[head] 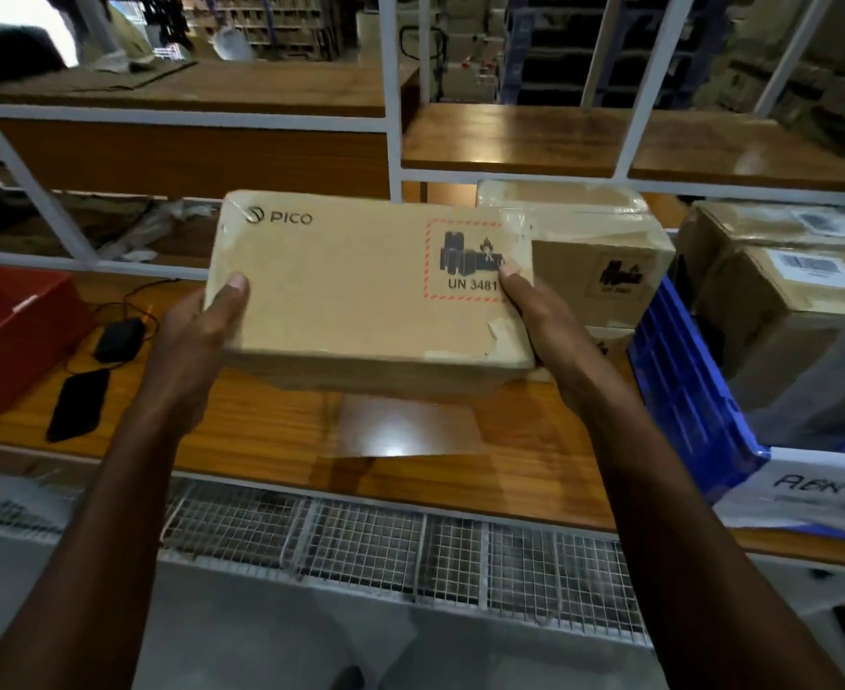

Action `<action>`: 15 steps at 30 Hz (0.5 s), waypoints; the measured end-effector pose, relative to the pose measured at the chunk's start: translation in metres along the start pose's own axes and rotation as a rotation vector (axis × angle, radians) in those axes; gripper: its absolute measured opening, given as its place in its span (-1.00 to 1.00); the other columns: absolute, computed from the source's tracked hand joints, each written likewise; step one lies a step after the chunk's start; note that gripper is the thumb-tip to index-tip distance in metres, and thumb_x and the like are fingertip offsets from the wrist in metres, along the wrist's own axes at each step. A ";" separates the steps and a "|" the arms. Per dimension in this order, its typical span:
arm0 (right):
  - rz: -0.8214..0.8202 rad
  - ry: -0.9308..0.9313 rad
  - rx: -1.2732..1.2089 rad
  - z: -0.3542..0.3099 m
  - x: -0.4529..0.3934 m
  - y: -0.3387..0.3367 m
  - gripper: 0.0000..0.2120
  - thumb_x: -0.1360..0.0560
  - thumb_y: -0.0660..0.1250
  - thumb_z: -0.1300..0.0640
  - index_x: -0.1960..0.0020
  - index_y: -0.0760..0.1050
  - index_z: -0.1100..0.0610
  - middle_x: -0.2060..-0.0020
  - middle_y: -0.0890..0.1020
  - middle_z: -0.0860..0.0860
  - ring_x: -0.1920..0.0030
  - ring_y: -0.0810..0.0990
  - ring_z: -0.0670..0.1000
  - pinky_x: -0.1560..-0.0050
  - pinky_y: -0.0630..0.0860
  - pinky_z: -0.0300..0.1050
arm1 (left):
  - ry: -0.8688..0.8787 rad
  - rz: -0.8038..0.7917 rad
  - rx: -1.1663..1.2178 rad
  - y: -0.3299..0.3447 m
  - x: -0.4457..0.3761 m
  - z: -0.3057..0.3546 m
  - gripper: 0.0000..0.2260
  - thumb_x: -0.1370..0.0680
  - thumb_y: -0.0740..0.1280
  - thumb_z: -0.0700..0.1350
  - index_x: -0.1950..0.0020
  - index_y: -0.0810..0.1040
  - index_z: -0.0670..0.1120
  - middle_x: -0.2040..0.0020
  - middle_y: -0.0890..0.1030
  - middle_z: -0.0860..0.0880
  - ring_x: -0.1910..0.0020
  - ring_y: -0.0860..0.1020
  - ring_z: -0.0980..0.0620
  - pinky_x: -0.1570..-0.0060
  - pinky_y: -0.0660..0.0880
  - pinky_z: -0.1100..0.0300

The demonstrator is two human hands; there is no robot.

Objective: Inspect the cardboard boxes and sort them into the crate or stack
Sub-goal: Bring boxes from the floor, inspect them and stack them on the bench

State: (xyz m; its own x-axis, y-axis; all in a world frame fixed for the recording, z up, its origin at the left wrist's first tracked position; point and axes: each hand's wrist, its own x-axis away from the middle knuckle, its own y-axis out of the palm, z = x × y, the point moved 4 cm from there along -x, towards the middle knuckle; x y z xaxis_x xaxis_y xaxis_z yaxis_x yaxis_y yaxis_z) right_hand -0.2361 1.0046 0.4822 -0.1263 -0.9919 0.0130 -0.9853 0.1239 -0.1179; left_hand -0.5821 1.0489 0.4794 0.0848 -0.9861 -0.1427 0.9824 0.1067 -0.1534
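A flat cardboard box marked PICO, with a red-framed UN 3481 battery label, is held above the wooden table, its top face tilted toward me. My left hand grips its left edge, thumb on top. My right hand grips its right edge, thumb on the label. Torn tape shows near the box's lower right corner. Behind it stands a stack of similar boxes. A blue crate at the right holds larger boxes.
A red bin sits at the table's left. A black adapter with cable and a flat black pouch lie near it. White shelf frame posts rise behind the wooden table. A wire mesh shelf runs below the front edge.
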 end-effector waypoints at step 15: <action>0.131 -0.144 0.113 -0.011 -0.073 0.070 -0.58 -0.60 0.40 -0.02 -0.44 0.46 0.00 -0.21 0.66 -0.01 -0.16 0.70 0.00 -0.13 0.69 0.11 | 0.147 -0.311 -0.006 -0.053 -0.141 -0.047 -0.59 -0.60 0.40 0.08 -0.43 0.52 0.04 -0.36 0.55 -0.09 -0.24 0.62 -0.02 0.06 0.65 0.18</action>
State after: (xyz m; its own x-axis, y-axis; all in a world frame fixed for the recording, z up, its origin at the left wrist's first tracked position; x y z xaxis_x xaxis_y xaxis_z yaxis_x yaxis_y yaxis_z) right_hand -0.2977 1.0858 0.4842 -0.2264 -0.9624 -0.1502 -0.9413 0.2558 -0.2203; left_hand -0.6540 1.1887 0.4617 -0.2442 -0.9426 -0.2278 0.9564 -0.1953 -0.2173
